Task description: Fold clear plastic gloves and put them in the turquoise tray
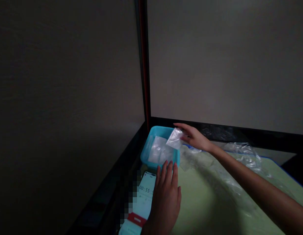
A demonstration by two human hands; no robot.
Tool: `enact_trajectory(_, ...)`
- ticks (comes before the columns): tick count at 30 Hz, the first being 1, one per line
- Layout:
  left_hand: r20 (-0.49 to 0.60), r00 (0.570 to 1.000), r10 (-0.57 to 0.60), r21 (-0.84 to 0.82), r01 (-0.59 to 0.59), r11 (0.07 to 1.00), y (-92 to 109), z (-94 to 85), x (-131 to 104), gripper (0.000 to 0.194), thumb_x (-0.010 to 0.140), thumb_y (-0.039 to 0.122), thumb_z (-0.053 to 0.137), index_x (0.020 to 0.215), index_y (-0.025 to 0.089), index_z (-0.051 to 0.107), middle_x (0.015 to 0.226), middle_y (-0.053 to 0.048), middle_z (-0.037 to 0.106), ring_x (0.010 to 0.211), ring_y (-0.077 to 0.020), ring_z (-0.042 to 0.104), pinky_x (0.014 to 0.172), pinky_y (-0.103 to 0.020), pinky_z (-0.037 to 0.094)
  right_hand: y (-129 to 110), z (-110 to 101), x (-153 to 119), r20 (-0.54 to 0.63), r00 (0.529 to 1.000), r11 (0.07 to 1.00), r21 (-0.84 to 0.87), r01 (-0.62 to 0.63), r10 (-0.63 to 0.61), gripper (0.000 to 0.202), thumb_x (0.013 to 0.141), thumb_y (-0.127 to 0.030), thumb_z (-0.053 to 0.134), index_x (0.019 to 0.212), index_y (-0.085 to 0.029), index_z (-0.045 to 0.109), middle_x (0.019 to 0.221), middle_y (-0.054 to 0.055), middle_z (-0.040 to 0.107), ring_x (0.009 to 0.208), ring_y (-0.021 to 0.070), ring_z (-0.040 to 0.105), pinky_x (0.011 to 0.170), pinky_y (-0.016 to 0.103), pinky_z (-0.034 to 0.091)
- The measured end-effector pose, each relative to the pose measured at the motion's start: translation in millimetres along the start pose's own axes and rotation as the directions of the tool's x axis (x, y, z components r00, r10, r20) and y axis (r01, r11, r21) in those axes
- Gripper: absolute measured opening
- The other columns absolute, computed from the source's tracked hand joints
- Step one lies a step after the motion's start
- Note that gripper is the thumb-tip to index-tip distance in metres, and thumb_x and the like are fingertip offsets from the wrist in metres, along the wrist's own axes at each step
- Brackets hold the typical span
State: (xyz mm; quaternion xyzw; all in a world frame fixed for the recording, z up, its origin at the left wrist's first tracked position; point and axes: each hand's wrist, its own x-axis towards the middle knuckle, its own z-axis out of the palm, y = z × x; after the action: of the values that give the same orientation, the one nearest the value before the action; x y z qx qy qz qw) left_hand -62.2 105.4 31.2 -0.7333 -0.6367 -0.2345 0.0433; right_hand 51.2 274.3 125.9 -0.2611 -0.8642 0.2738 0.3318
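My right hand (pixel 193 136) pinches a folded clear plastic bag (pixel 175 138) between thumb and fingers, over the right side of a turquoise basket (pixel 144 157). Inside the basket lie more folded plastic bags (pixel 156 149), flat and side by side. My left hand (pixel 166 192) is open, palm down, its fingers stretched out at the basket's front rim. Part of a phone (pixel 143 199) is covered by that hand; its lit screen shows a running timer and a red bar.
A light green mat or tabletop (pixel 197 202) with a blue edge spreads under everything. Loose, crumpled clear plastic (pixel 246 160) lies along its right and back side. Behind stand two pale wall panels (pixel 227 65), meeting at a dark corner post (pixel 143 62).
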Motion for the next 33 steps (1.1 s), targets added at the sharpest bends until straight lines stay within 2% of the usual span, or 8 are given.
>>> enact_trajectory(2,-0.004,1.0,-0.001,-0.003,0.001,1.0,0.7,-0.5,-0.2,0.061,0.072,0.007,0.044,0.132,0.01,0.03,0.137,-0.014,0.034,0.127,-0.0301,0.026,0.1,-0.053,0.029,2.9,3.1,18.2,0.05,0.999,0.993,-0.118,0.019,-0.013,0.059,0.067,-0.003,0.052,0.125,-0.012,0.04,0.106,0.01,0.055,0.088,0.0175,0.055,0.076,0.03,0.044)
enact_trajectory(5,-0.016,1.0,0.004,-0.012,-0.005,1.0,1.0,-0.7,-0.6,0.062,0.071,0.006,0.042,0.132,0.01,0.029,0.137,-0.013,0.034,0.127,-0.0301,0.026,0.099,-0.053,0.03,1.3,6.1,41.9,0.166,0.984,0.982,-0.166,0.087,-0.059,0.062,0.068,-0.001,0.05,0.127,-0.013,0.036,0.092,0.006,0.06,0.08,0.0148,0.056,0.073,0.028,0.044)
enact_trajectory(8,-0.024,1.0,0.016,-0.015,-0.017,1.0,-0.1,0.6,-1.4,0.063,0.07,0.006,0.042,0.132,0.01,0.028,0.137,-0.013,0.035,0.126,-0.0307,0.027,0.098,-0.054,0.031,-7.1,8.8,61.2,0.337,0.939,0.961,-0.229,0.157,-0.073,0.057,0.068,0.002,0.046,0.123,-0.013,0.042,0.085,0.003,0.063,0.077,0.0143,0.059,0.07,0.025,0.044)
enact_trajectory(12,-0.021,0.999,0.025,-0.013,-0.026,1.0,-2.0,3.4,-2.3,0.066,0.07,0.008,0.042,0.133,0.01,0.026,0.138,-0.013,0.032,0.127,-0.0323,0.026,0.098,-0.056,0.032,-14.3,22.1,77.5,0.511,0.859,0.846,-0.457,0.275,-0.003,0.043,0.068,0.002,0.05,0.107,-0.016,0.057,0.082,0.003,0.066,0.075,0.0165,0.061,0.068,0.025,0.041)
enact_trajectory(16,-0.005,1.0,0.021,0.007,-0.021,1.0,-2.3,5.2,-2.4,0.065,0.07,0.008,0.041,0.133,0.008,0.026,0.138,-0.014,0.031,0.127,-0.0326,0.025,0.098,-0.056,0.032,-8.6,49.0,80.3,0.582,0.809,0.783,-0.54,0.309,0.081,0.029,0.062,0.002,0.058,0.083,-0.017,0.065,0.063,0.0,0.065,0.067,0.0177,0.062,0.065,0.026,0.04)
enact_trajectory(20,0.003,1.0,0.016,0.025,-0.016,1.0,-1.7,5.1,-2.1,0.064,0.071,0.009,0.041,0.133,0.007,0.027,0.138,-0.016,0.03,0.127,-0.0332,0.025,0.097,-0.057,0.032,-3.8,70.3,73.6,0.647,0.756,0.724,-0.568,0.393,0.097,0.033,0.058,0.004,0.061,0.081,-0.019,0.065,0.066,0.0,0.065,0.069,0.0174,0.061,0.064,0.026,0.039)
enact_trajectory(26,-0.002,1.0,0.016,0.023,-0.016,1.0,-2.0,5.2,-3.0,0.065,0.07,0.008,0.041,0.133,0.008,0.026,0.138,-0.015,0.031,0.126,-0.0334,0.025,0.097,-0.057,0.032,1.9,73.2,63.4,0.7,0.714,0.65,-0.545,0.53,0.004,0.034,0.073,-0.004,0.053,0.103,-0.02,0.058,0.084,0.004,0.065,0.078,0.0183,0.059,0.066,0.026,0.038)
enact_trajectory(33,0.002,1.0,0.022,0.03,-0.022,0.999,-3.2,7.6,-2.8,0.065,0.07,0.009,0.042,0.133,0.008,0.027,0.138,-0.015,0.031,0.127,-0.0327,0.024,0.098,-0.056,0.031,9.7,74.6,59.5,0.72,0.692,0.602,-0.531,0.596,-0.05,0.018,0.08,-0.011,0.047,0.083,-0.017,0.064,0.083,0.008,0.063,0.082,0.0211,0.056,0.071,0.031,0.037)
